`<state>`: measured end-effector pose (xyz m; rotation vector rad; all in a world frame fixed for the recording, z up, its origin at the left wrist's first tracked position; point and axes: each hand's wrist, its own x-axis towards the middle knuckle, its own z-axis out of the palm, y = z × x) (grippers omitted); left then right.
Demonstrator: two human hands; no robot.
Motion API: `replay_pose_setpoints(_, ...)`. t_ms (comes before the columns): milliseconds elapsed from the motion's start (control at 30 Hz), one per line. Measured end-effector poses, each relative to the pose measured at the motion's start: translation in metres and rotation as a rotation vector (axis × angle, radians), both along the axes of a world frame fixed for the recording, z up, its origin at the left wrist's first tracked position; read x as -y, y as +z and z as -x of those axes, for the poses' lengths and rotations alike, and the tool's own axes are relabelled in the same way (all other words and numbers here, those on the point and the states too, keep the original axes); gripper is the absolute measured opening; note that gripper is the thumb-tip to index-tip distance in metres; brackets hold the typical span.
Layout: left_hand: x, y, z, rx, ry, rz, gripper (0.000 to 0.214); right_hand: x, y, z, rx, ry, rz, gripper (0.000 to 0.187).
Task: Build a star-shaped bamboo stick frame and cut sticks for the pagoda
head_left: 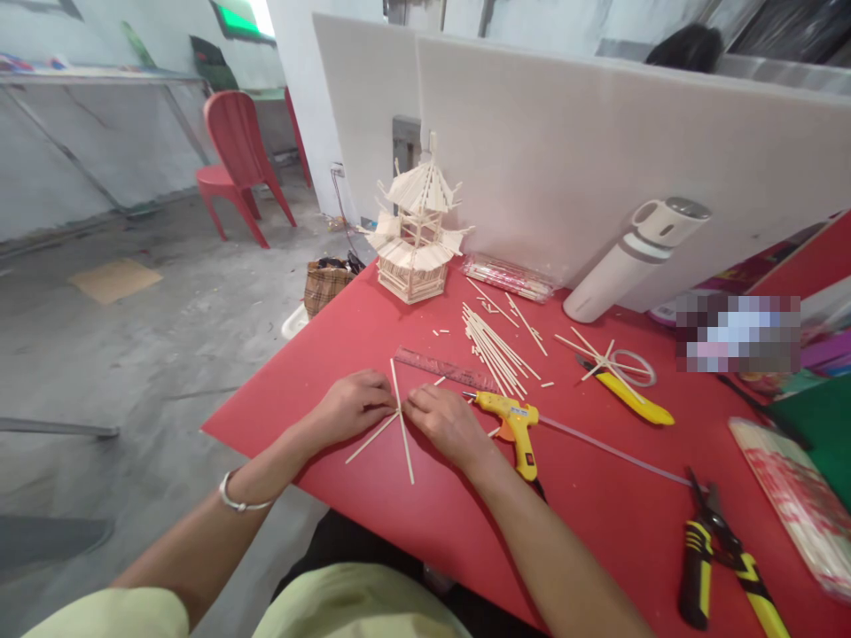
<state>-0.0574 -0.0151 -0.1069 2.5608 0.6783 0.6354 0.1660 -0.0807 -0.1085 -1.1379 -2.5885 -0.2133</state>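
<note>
On inspection, a flat cross of pale, thin wooden sticks (405,446) lay on the red, smooth-surfaced tabletop (598,496), between my hands. Its crossing was right of my left hand (355,406) and left of my right hand (447,423); neither was clearly nearer. One stick's long axis ran away from my body, its far end leaning slightly left; another's near end pointed toward my left forearm. Both hands were partly closed, fingers curled at the crossing; I could not tell whether either gripped a stick. A yellow plastic glue gun (511,410) lay just beside my right hand.
</note>
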Motion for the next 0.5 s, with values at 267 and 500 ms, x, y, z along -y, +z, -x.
replay_pose_setpoints(267, 0.0009, 0.0033, -0.0008, 0.007, -0.008, 0.003, 0.023, 0.0004, 0.0019, -0.0009, 0.004, 0.008, 0.0, 0.011)
replay_pose_setpoints(500, 0.0004, 0.0016, 0.0003, 0.004, -0.011, 0.014, 0.021, 0.0, 0.002, -0.0008, 0.003, 0.015, -0.004, 0.01)
